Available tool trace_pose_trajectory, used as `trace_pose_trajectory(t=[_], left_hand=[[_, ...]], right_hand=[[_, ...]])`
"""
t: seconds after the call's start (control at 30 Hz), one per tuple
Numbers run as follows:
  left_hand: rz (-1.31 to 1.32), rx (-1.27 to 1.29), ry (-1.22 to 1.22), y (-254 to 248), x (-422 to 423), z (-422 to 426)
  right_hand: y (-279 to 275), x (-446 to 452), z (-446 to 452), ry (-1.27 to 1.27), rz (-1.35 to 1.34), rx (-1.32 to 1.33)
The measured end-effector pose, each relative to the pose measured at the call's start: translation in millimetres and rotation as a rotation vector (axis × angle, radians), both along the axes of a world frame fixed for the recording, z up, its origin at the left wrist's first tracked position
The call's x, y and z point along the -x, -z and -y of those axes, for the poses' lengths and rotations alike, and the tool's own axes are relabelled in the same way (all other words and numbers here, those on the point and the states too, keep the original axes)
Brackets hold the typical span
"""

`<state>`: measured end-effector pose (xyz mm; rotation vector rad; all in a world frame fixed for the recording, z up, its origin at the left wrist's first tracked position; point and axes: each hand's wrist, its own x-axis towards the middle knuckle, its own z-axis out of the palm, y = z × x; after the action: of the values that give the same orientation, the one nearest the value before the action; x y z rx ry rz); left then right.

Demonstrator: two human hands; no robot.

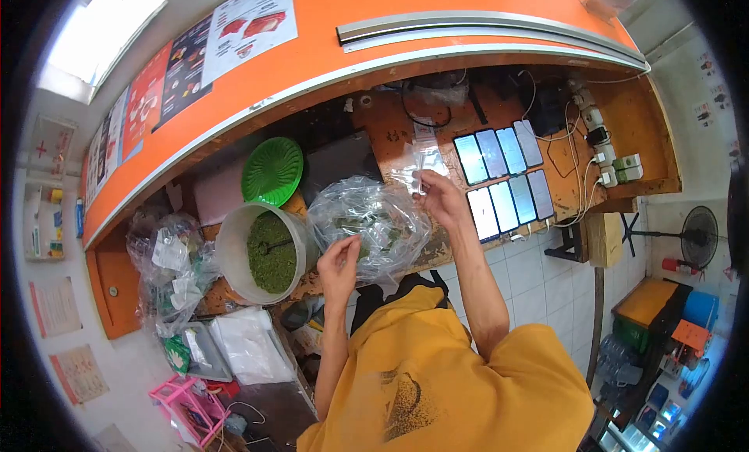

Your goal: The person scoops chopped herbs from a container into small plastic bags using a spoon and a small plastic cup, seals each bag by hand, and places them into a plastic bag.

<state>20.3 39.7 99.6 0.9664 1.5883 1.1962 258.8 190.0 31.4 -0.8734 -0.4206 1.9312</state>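
Note:
A large clear plastic bag (406,237) lies in front of me, with small packets and some green stuff showing through it. My left hand (339,269) is at the bag's near left edge, its fingers pinched together; what they hold, if anything, is too small to make out. At the bag's far right side, my right hand (441,198) pinches a small clear plastic bag (406,168). To the left stands a white tub (231,253) of green ground herb (273,269), a dark-handled scoop (275,244) resting in it.
Behind the tub leans a green plastic basket (272,171). Several lit phones (499,210) lie in two rows on the right, beside cables and chargers (605,155). An orange counter top (437,0) overhangs the shelf. More plastic bags (172,257) sit at the left.

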Motion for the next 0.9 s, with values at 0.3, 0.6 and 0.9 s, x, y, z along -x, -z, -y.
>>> trace_pose_trajectory(t=[0.3, 0.6, 0.9], left_hand=[[-0.228, -0.153, 0.29, -86, -15, -55], [-0.058, -0.054, 0.051, -48, 41, -14], [0.659, 0.046, -0.067, -38, 46, 18]], right_hand=[[-61, 53, 69, -0.159, -0.122, -0.125], [-124, 51, 102, 0.407, 0.722, -0.506], [-159, 110, 132, -0.139, 0.875, -0.912]])
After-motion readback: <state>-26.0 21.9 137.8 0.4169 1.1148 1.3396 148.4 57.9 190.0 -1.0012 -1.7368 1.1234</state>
